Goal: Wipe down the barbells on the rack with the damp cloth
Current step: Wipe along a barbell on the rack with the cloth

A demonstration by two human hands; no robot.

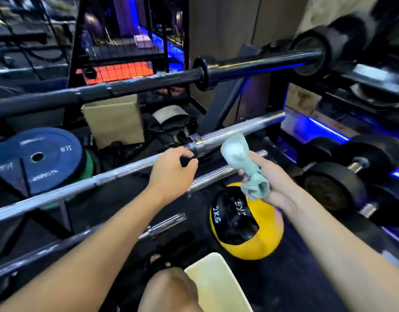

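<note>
Your right hand (270, 183) has the damp cloth (243, 163) bunched up in its fist, pale green, twisted into a roll that sticks up past your knuckles, sitting just beside the chrome barbell (234, 131) but not clearly touching it. Your left hand (171, 170) is out over that same bar's collar with the fingers curled around something small and black; can't tell what it is.

More chrome bars run below on the rack (223, 104), and a black barbell (126, 86) lies across the top with a thick sleeve toward the right end. Behind the bars there's a blue weight plate (36, 158) stacked at the left and a cardboard box (115, 120) next to it. A yellow and black medicine ball (245, 224) marked 2KG sits on the dark floor underneath, dumbbells (333, 183) line the right side, and blue strip lights glow along the room's edges.
</note>
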